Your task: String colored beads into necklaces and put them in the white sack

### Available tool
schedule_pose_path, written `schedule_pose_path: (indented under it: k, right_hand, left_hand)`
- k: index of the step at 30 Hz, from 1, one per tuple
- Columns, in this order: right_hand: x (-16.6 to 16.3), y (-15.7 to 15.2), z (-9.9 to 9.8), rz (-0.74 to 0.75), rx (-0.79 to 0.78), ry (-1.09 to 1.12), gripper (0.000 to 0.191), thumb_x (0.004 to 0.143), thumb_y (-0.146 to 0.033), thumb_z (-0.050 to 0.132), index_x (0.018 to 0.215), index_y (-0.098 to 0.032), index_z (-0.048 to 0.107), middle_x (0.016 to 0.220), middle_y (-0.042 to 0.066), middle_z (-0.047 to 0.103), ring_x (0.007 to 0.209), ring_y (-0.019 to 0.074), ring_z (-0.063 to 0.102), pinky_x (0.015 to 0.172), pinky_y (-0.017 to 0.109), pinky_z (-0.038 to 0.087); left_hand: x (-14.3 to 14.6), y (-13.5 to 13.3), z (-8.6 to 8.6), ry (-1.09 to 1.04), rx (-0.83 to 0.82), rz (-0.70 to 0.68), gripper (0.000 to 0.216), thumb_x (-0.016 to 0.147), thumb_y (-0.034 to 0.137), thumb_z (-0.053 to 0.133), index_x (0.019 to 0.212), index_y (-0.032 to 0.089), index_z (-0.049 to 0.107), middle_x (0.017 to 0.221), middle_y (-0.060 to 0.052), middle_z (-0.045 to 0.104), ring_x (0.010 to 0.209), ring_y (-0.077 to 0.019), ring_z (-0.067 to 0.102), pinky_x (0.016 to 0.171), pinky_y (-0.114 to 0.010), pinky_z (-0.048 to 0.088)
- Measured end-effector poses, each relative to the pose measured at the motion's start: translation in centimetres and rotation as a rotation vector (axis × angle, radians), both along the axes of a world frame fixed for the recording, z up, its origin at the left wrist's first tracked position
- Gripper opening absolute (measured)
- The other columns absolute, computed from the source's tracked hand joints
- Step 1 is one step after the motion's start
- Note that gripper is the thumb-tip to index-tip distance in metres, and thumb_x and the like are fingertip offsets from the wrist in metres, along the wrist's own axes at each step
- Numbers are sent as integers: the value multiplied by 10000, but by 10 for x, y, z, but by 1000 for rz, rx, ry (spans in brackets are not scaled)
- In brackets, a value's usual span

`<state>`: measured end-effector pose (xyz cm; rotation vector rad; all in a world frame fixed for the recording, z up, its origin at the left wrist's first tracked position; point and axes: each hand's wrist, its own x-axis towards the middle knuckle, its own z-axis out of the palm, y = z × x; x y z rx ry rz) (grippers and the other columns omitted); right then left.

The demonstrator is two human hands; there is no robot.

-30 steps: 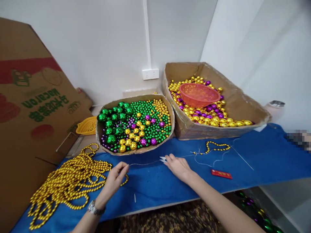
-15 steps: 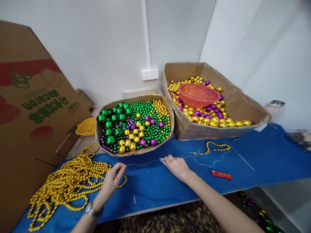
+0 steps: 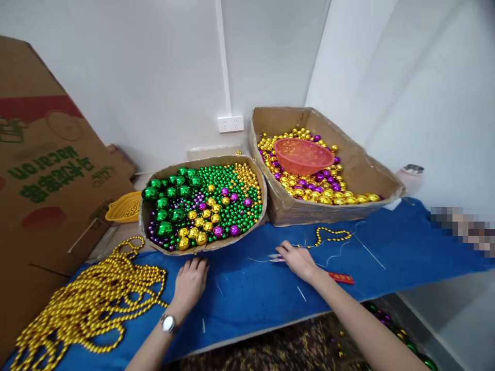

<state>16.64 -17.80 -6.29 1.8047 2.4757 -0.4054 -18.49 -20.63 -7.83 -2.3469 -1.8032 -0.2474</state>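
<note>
1. Thread (image 3: 258, 260) — thin and pale, over the blue cloth (image 3: 247, 301), reaching the little snips (image 3: 276, 257).
2. Snips pinched in the right hand (image 3: 298, 264), blades pointing left.
3. Left hand (image 3: 191, 281) curled, by the front of the bead box (image 3: 216, 243) (can't tell if holding anything).
4. Short gold string (image 3: 334, 238) — just past the right hand, near a red packet (image 3: 342, 278).

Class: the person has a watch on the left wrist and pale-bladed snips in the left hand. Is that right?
Not quite: the head view shows the snips in the right hand. The watch is on the left wrist, as stated.
</note>
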Motion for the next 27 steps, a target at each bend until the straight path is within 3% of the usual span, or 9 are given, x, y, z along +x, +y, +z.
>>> schedule_pose_path:
  k: [4,7,11,13,15,18,20,22,27]
  right_hand:
    - [-3,-1,-1,5,-33,57,253,908,-319,556,1101,-157,578,1103,58,598,923,167,609,790,361,519]
    - [3,-14,14,29,-43,176,193,917,-273,532,1055,-145,579,1025,46,618,865,151,613,761,335,509]
    - [19,-42,59,131,-76,402,102,906,-188,472,899,-183,573,861,9,650,764,120,599,703,236,462]
    - [32,-53,88,151,-92,493,143,928,-245,430,868,-190,547,814,1,647,721,111,590,658,212,449]
    - [50,-58,117,115,-93,585,229,966,-314,343,878,-186,511,801,5,636,708,108,587,638,208,448]
    - [86,-59,157,-62,-25,761,304,944,-450,376,867,-182,496,753,4,603,669,112,560,600,217,435]
    - [117,-60,179,-193,34,818,337,878,-520,476,855,-187,521,743,6,597,620,112,519,547,219,404]
    - [150,-65,197,-274,37,803,346,835,-548,525,844,-203,546,739,11,605,575,110,483,496,219,362]
    - [211,-92,214,-244,-273,626,304,836,-515,537,753,-229,599,728,32,631,656,138,536,584,248,407]
  left_hand:
    - [30,-3,16,-239,-31,-167,291,938,293,406,1046,193,657,985,-97,676,885,-246,593,791,-364,454]
    - [65,2,36,-585,-151,-275,287,934,321,412,1027,210,660,991,-80,676,914,-222,600,832,-352,462]
    - [139,14,63,-1188,-633,-360,360,911,441,442,1047,185,655,956,-78,677,843,-193,619,743,-300,489]
    - [185,20,72,-1439,-913,-490,442,889,506,459,1102,159,633,845,-73,668,763,-180,620,667,-276,483]
    - [230,23,78,-1579,-1216,-598,547,865,594,435,1097,136,623,818,-81,654,691,-164,614,590,-256,468]
    - [280,28,86,-1604,-1433,-718,605,829,657,434,1035,120,620,840,-97,647,573,-125,582,506,-229,427]
    - [299,33,91,-1523,-1409,-781,545,813,615,509,998,115,620,863,-100,647,569,-108,569,516,-222,429]
    - [310,40,97,-1399,-1276,-814,462,797,543,582,952,109,622,837,-86,646,574,-95,554,540,-215,437]
    - [332,46,95,-1101,-994,-877,317,828,419,545,849,115,629,726,-49,639,577,-106,548,562,-225,440]
